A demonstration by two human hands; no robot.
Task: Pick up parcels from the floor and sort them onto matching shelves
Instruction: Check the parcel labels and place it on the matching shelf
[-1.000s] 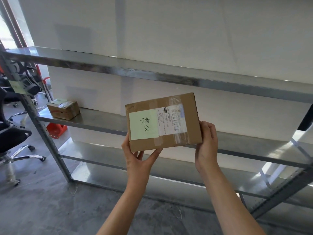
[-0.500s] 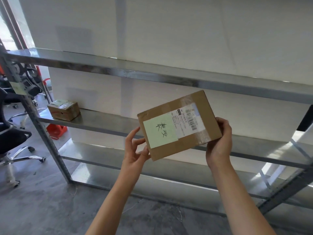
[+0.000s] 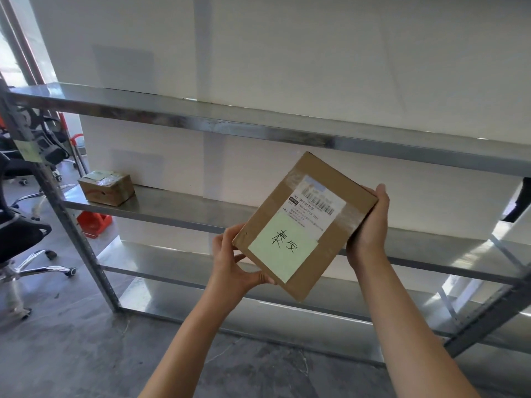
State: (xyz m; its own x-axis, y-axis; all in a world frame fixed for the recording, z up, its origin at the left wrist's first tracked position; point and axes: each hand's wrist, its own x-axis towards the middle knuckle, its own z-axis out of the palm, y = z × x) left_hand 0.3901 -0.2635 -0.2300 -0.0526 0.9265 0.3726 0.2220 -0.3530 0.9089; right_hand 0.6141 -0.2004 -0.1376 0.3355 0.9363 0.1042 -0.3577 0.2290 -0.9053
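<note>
I hold a flat brown cardboard parcel (image 3: 309, 222) in the air in front of a metal shelf rack (image 3: 258, 130). It carries a pale green note with handwritten characters and a white barcode label. The parcel is turned steeply, its label end up to the right. My left hand (image 3: 234, 265) grips its lower left corner. My right hand (image 3: 369, 228) grips its upper right edge. A smaller brown parcel (image 3: 107, 187) with a green note lies at the left end of the middle shelf (image 3: 178, 209).
The rack has several steel shelves, with a white wall behind. A pale label (image 3: 27, 150) hangs on the left upright. Black office chairs (image 3: 20, 234) stand at the left on the grey concrete floor. A red object (image 3: 93, 224) sits behind the rack.
I have turned the parcel from nearly level to steeply tilted and shifted it to the right. My left hand re-gripped its lower corner.
</note>
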